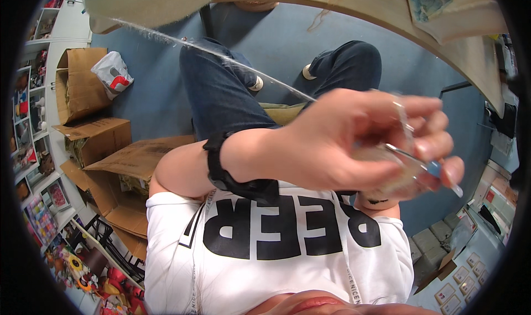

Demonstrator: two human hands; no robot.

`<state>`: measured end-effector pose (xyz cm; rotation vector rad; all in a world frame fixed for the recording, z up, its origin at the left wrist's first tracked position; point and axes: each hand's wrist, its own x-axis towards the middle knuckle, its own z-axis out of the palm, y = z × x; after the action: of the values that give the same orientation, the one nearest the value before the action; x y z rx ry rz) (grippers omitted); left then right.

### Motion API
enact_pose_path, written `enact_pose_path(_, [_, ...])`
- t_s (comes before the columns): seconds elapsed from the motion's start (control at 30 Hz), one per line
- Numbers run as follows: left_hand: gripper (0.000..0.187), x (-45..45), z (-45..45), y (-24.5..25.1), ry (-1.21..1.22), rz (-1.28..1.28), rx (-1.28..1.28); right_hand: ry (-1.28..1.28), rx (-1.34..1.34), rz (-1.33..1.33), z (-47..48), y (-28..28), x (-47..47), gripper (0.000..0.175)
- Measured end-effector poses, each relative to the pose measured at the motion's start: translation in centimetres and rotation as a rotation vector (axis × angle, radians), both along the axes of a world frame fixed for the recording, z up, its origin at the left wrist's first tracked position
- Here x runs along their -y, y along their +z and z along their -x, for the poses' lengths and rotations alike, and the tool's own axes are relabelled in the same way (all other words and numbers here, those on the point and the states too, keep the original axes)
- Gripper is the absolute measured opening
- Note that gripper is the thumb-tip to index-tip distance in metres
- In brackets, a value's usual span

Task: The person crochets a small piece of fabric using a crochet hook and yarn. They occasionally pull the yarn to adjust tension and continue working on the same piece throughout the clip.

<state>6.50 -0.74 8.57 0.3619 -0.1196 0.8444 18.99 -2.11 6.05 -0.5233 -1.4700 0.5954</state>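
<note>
My left hand, with a black watch on its wrist, reaches across from the left. Its thumb and fingers close around a pale, blurred piece of yarn work. Pale fuzzy yarn runs taut from the upper left to this hand, and a strand loops over a finger. Mostly hidden behind it, my right hand has its fingers on the blue grip of what looks like a crochet hook. The hook's metal shaft points into the yarn work. Motion blurs both hands, and the stitches cannot be made out.
A wooden table edge curves above my knees, with a patterned cloth item at upper right. Opened cardboard boxes and a white plastic bag lie at left, beside shelves. Grey wrapped blocks stand at lower right.
</note>
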Motion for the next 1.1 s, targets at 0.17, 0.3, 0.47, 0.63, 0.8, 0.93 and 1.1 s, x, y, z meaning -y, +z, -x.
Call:
enact_pose_path(0.17, [0.023, -0.2, -3.5, 1.1, -0.108, -0.194, 0.078, -0.118, -0.068, 0.011, -3.0, 2.0, 1.3, 0.017])
enact_pose_path(0.3, [0.055, -0.3, -4.1, 0.3, -0.181, -0.004, 0.024, -0.135, -0.093, 0.097, -3.9, 1.7, 2.3, 0.019])
enact_pose_path(0.47, [0.06, -1.6, 0.0, -3.4, -0.139, 0.01, -0.484, 0.017, -0.159, 0.373, -3.3, -1.6, 1.8, 0.018])
enact_pose_path(0.63, [0.051, -2.1, 3.9, -5.5, -0.093, -0.106, -0.773, 0.27, -0.312, 0.626, -1.8, -4.5, 0.9, 0.013])
enact_pose_path(0.8, [0.044, -2.0, 6.2, -5.9, -0.074, -0.074, -0.848, 0.348, -0.246, 0.697, -1.7, -5.1, 0.1, 0.012])
enact_pose_path(0.93, [0.034, -1.7, 7.3, -6.1, -0.02, -0.08, -0.852, 0.354, -0.064, 0.623, -2.2, -4.4, 0.1, 0.01])
enact_pose_path(1.1, [0.026, -1.3, 7.4, -5.9, 0.049, -0.078, -0.846, 0.289, 0.126, 0.468, -2.3, -3.4, 0.2, 0.007])
